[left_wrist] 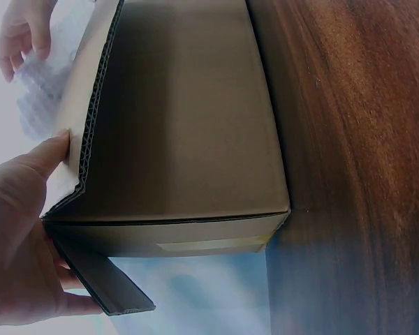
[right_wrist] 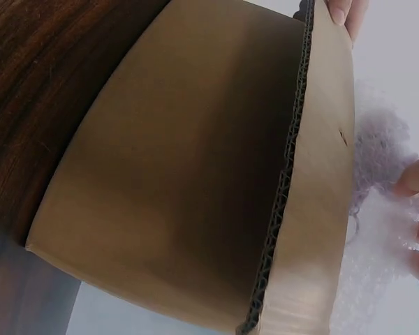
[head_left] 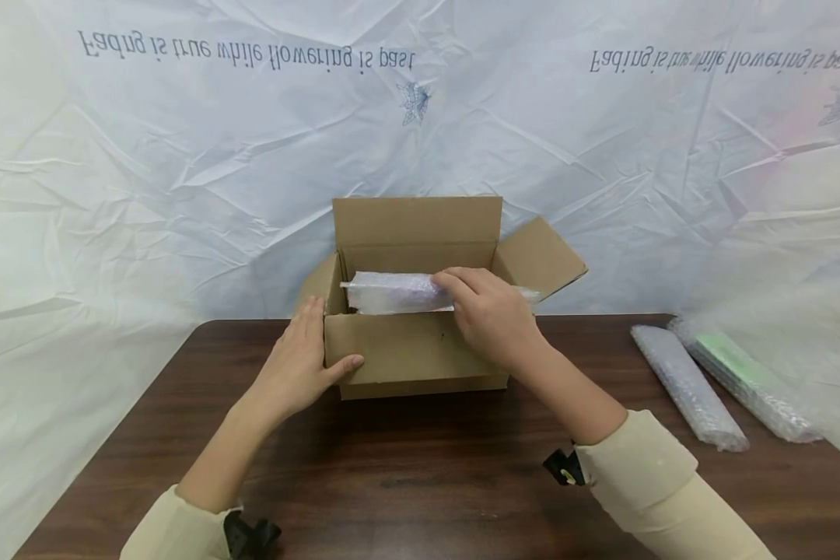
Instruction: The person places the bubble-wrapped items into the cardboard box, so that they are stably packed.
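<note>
An open cardboard box stands on the table, flaps spread. My left hand rests at its front left corner, thumb on the front flap and straight fingers along the left side flap. In the box's mouth lies a bubble-wrapped package with a pale purple tint. My right hand grips this package near its right part, fingers bent over the wrap. In the right wrist view, fingertips sink into the bubble wrap. The package's underside and the box's inside are mostly hidden.
At the right of the dark wooden table lie two more bubble-wrapped packages, one whitish and one with green inside. Behind the box hangs a white printed sheet. The right flap sticks outward.
</note>
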`<state>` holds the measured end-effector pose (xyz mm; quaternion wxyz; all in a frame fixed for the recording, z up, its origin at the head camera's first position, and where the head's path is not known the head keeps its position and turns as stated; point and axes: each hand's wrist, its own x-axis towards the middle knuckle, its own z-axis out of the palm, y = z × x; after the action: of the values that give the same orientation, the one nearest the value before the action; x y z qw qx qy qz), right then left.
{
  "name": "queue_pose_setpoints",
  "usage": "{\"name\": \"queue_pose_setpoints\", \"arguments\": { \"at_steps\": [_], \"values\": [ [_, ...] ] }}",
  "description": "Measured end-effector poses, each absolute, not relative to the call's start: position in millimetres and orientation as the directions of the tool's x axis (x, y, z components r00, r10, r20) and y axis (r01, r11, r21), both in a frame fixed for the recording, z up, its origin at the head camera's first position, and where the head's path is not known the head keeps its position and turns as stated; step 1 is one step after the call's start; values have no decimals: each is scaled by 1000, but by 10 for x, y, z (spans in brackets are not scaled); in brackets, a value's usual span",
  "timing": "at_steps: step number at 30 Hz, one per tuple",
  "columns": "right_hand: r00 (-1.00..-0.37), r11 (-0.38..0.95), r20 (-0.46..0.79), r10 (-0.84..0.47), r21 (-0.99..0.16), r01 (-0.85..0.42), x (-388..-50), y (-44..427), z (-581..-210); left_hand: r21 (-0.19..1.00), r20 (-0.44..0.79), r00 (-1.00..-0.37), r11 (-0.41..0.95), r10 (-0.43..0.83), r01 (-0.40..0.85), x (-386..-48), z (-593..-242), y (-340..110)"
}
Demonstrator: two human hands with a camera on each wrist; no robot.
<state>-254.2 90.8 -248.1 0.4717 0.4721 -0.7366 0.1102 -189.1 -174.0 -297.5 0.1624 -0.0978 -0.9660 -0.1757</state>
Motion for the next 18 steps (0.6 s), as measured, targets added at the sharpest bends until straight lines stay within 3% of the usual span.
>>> {"name": "queue_pose_setpoints", "arguments": {
  "at_steps": [18],
  "values": [
    [-185,545,763,-619,248,-801,-2627,833,-2511,308,345,-929,918,137,250,-1904,-2966,-1754]
  ]
}}
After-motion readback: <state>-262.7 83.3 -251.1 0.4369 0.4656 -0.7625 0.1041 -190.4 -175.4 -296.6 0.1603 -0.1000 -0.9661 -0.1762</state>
